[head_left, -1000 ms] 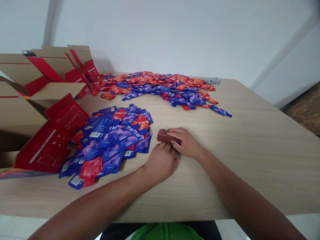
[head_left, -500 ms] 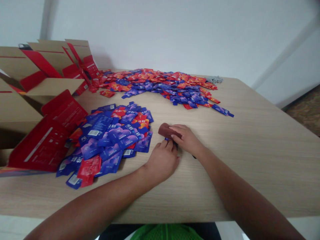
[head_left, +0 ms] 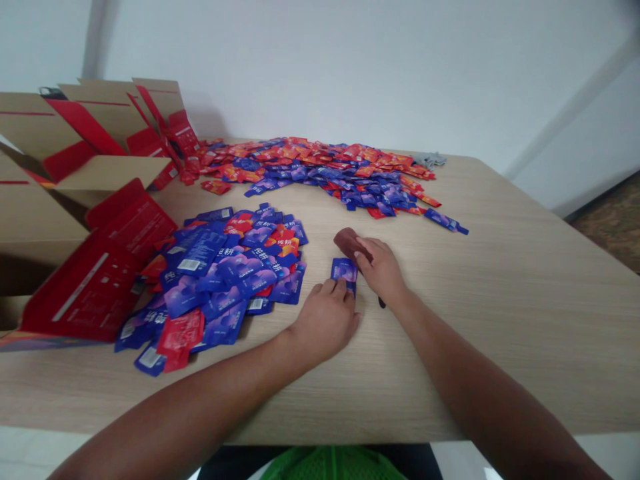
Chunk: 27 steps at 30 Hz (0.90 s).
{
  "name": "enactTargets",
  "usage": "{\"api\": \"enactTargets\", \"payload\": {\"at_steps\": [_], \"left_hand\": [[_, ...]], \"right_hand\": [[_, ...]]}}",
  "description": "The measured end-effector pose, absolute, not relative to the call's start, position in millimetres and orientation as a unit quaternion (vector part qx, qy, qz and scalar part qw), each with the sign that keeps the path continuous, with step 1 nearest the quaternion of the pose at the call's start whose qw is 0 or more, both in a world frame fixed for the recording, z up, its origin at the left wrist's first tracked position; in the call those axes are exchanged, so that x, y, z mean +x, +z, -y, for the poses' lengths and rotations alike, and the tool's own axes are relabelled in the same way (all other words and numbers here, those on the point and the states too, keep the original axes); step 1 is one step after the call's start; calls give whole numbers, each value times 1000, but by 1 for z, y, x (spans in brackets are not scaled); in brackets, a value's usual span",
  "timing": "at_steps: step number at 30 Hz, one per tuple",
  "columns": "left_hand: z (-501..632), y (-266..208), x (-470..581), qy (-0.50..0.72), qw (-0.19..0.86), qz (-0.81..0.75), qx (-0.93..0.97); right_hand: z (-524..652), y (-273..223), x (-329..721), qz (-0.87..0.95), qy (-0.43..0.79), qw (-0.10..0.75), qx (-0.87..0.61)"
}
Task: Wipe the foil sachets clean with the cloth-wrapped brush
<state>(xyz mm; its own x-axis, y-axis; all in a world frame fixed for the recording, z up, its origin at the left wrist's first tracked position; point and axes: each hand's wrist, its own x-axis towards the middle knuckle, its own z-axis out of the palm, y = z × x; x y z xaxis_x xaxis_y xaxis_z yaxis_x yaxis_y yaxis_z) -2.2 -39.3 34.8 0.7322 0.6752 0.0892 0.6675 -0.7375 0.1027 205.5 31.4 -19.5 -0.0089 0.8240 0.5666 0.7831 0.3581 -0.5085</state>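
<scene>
A blue-purple sachet [head_left: 344, 269] lies on the table in front of me, its near end under the fingers of my left hand [head_left: 327, 317]. Those fingers are curled and pressed down on it. My right hand [head_left: 383, 270] grips a brown, cloth-like piece [head_left: 347, 241], held just beyond and right of the sachet. A small dark tip [head_left: 382, 303] shows below the right palm; I cannot tell whether it belongs to the brown piece. To the left is a heap of blue and red sachets [head_left: 235, 267].
Open cardboard boxes [head_left: 100, 287] with red sides stand at the left. A long pile of red and blue sachets [head_left: 320, 163] runs along the back, with a single blue sachet [head_left: 445, 221] at its right end. A grey crumpled item [head_left: 430, 159] lies behind it.
My right hand has moved slightly away and to the right with the brown piece, uncovering the far part of the blue sachet. My left hand has stayed in place.
</scene>
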Motion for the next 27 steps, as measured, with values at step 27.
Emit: {"api": "enactTargets", "payload": {"at_steps": [27], "left_hand": [[38, 30, -4, 75, 30, -357, 931]], "right_hand": [[-23, -21, 199, 786, 122, 374, -477]]}}
